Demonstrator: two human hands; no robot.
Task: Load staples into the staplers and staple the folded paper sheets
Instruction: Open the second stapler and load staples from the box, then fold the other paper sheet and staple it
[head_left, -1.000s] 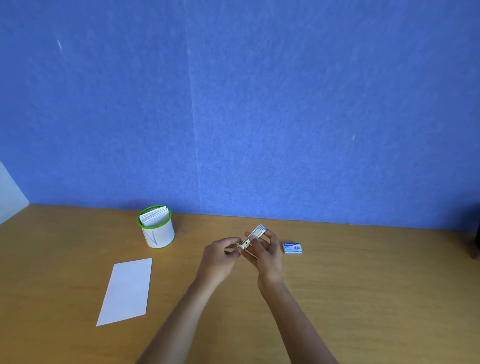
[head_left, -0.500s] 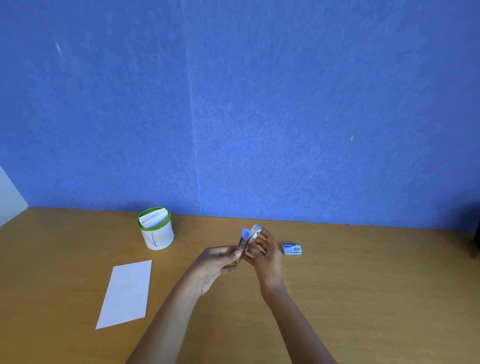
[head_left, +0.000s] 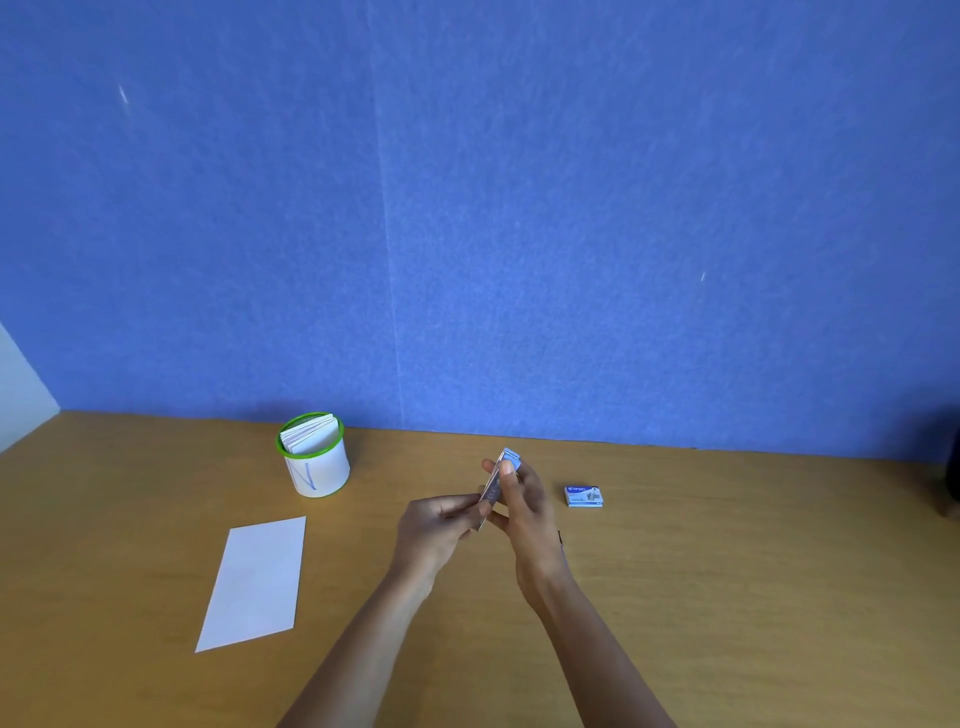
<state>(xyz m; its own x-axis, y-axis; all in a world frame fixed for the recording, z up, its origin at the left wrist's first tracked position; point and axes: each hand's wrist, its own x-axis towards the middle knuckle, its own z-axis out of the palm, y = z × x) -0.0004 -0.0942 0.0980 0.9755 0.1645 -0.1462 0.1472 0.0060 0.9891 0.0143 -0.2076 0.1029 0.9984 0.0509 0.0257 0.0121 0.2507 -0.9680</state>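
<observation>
Both hands, left hand (head_left: 439, 525) and right hand (head_left: 524, 506), grip a stapler (head_left: 497, 480) above the table (head_left: 727, 597).

Forearms converge ahead. Left hand (head_left: 434, 527) pinches lower end of stapler (head_left: 493, 487); right hand (head_left: 525, 506) grips its upper part.

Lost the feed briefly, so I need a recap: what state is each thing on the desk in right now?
Stapler: held off the table, tilted, in both hands; loaded or not, cannot tell.
Left hand: pinches the stapler's lower end.
Right hand: grips its upper part.
Staple box: flat on the table, untouched.
Folded sheet: flat on the table, untouched.
Cup: upright, holding folded papers.
</observation>
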